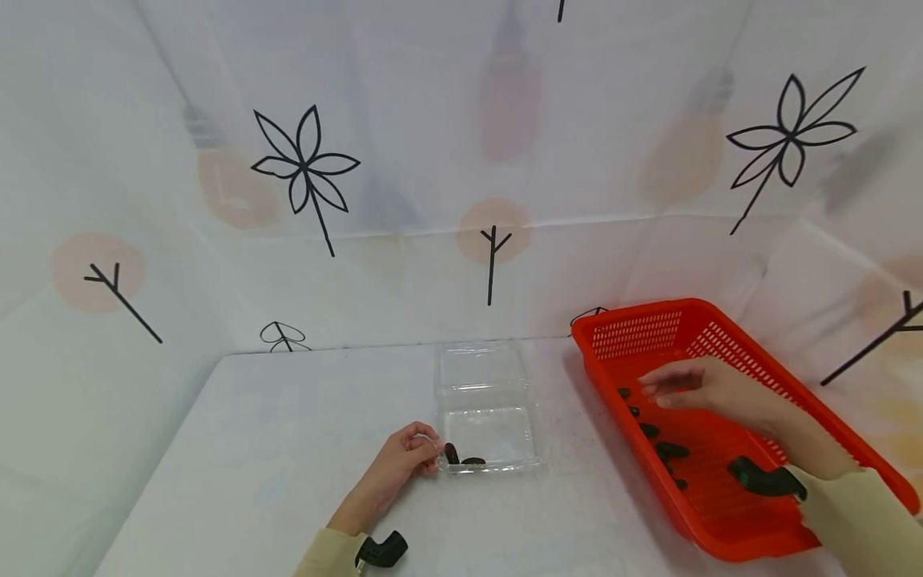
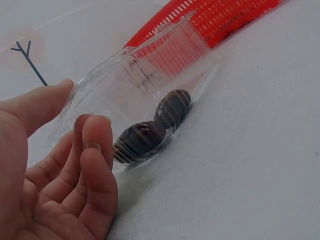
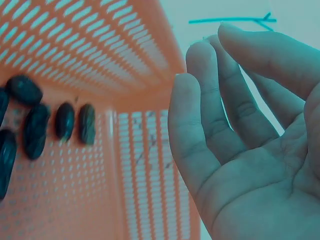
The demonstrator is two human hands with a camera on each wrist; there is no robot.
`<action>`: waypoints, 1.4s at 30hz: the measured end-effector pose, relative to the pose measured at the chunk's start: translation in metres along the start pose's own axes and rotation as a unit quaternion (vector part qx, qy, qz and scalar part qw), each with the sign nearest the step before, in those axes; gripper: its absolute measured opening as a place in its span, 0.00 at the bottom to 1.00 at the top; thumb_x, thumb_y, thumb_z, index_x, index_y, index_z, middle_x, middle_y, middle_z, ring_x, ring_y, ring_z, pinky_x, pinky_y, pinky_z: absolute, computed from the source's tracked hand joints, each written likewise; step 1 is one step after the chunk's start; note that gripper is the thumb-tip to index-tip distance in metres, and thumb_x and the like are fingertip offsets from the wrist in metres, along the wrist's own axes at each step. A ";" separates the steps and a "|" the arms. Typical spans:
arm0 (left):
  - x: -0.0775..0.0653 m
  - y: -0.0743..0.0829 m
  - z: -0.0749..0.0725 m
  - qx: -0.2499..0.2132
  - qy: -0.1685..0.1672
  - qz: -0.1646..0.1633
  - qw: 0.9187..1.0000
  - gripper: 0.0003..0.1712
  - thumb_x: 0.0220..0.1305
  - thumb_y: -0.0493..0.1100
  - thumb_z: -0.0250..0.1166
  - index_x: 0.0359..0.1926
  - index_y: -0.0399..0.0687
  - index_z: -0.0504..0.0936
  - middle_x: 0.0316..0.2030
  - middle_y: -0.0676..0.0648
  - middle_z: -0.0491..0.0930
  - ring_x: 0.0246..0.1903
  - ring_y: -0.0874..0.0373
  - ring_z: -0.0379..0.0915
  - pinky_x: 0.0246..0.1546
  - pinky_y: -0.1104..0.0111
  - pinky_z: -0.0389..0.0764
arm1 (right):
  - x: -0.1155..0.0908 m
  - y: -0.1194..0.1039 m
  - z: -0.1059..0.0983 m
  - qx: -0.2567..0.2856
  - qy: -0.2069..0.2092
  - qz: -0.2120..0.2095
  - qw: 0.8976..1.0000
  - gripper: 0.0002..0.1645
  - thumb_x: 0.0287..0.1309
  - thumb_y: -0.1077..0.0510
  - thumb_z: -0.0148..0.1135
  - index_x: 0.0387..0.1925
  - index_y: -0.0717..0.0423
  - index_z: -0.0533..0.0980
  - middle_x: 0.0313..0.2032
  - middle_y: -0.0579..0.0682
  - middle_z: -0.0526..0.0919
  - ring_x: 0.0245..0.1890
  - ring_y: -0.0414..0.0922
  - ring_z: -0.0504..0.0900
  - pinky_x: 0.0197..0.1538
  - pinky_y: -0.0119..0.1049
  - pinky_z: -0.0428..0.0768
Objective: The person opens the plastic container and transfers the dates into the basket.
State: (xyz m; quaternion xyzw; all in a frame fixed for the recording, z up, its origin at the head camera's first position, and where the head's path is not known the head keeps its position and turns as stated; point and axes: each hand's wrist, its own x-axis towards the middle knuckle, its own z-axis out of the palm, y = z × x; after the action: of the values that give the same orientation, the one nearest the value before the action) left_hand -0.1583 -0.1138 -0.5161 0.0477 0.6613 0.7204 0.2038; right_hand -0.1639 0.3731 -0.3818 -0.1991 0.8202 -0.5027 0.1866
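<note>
In the head view, a clear plastic clamshell box (image 1: 493, 433) lies with its lid folded back. Two dark, glossy oblong pieces that look like dates (image 2: 142, 142) sit at its front left corner. My left hand (image 1: 409, 458) is beside that corner, fingers loosely curled. In the left wrist view its thumb (image 2: 47, 102) meets the box edge. Above the red plastic basket (image 1: 743, 513) hovers my right hand (image 1: 703, 389), fingers bent and apart from the thumb, with nothing between them. Several more dark date-like pieces (image 3: 36, 131) lie on the basket floor.
The basket has slotted walls and stands at the right of the white-covered table (image 1: 274, 433). A white cloth (image 1: 404, 184) printed with leaves and twigs hangs behind. Dark camera mounts (image 1: 382, 550) are on both wrists.
</note>
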 end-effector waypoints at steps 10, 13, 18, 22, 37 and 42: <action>0.001 -0.001 0.000 0.001 0.000 -0.010 1.000 0.14 0.65 0.40 0.68 0.44 0.39 0.73 0.25 0.51 0.79 0.24 0.62 0.75 0.30 0.71 0.78 | 0.030 -0.023 0.019 -0.035 0.003 0.013 0.999 0.22 0.62 0.59 0.68 0.56 0.62 0.78 0.48 0.58 0.84 0.48 0.49 0.83 0.47 0.37 0.82; 0.001 0.000 0.000 0.002 0.000 -0.010 1.000 0.14 0.65 0.40 0.68 0.44 0.38 0.73 0.25 0.51 0.79 0.24 0.62 0.75 0.31 0.71 0.78 | 0.042 -0.029 0.027 -0.047 -0.001 0.018 0.999 0.22 0.61 0.57 0.69 0.55 0.59 0.79 0.47 0.56 0.85 0.48 0.49 0.83 0.47 0.37 0.82; 0.000 0.000 0.000 0.002 -0.003 -0.002 1.000 0.15 0.65 0.40 0.68 0.44 0.38 0.73 0.24 0.51 0.78 0.24 0.62 0.75 0.30 0.71 0.78 | 0.059 -0.038 0.038 -0.063 -0.010 0.017 0.998 0.21 0.60 0.56 0.70 0.54 0.58 0.80 0.45 0.52 0.85 0.46 0.49 0.83 0.46 0.36 0.82; 0.000 -0.001 0.000 0.003 -0.001 0.000 1.000 0.15 0.65 0.40 0.69 0.44 0.38 0.72 0.24 0.52 0.78 0.24 0.63 0.75 0.30 0.72 0.78 | 0.072 -0.040 0.045 -0.037 -0.022 0.015 0.999 0.22 0.60 0.59 0.70 0.55 0.61 0.79 0.47 0.54 0.85 0.47 0.50 0.84 0.47 0.36 0.82; 0.001 -0.001 0.002 0.015 0.008 -0.008 1.000 0.16 0.64 0.42 0.70 0.44 0.38 0.73 0.24 0.50 0.78 0.24 0.61 0.74 0.31 0.70 0.78 | 0.127 -0.044 0.087 -0.044 -0.096 -0.013 0.994 0.18 0.61 0.62 0.67 0.53 0.53 0.82 0.44 0.49 0.86 0.46 0.50 0.83 0.49 0.40 0.81; 0.002 -0.002 0.002 0.014 0.011 -0.009 1.000 0.17 0.63 0.42 0.70 0.44 0.39 0.73 0.24 0.50 0.78 0.24 0.61 0.74 0.31 0.70 0.78 | 0.145 -0.045 0.102 -0.051 -0.128 0.004 0.990 0.18 0.61 0.63 0.67 0.53 0.51 0.82 0.45 0.53 0.86 0.45 0.48 0.83 0.50 0.41 0.81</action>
State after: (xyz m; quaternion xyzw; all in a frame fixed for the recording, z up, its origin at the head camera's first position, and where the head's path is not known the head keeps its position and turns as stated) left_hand -0.1595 -0.1110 -0.5178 0.0367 0.6740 0.7095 0.2024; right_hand -0.2293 0.2038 -0.4000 -0.2676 0.8149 -0.4298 0.2820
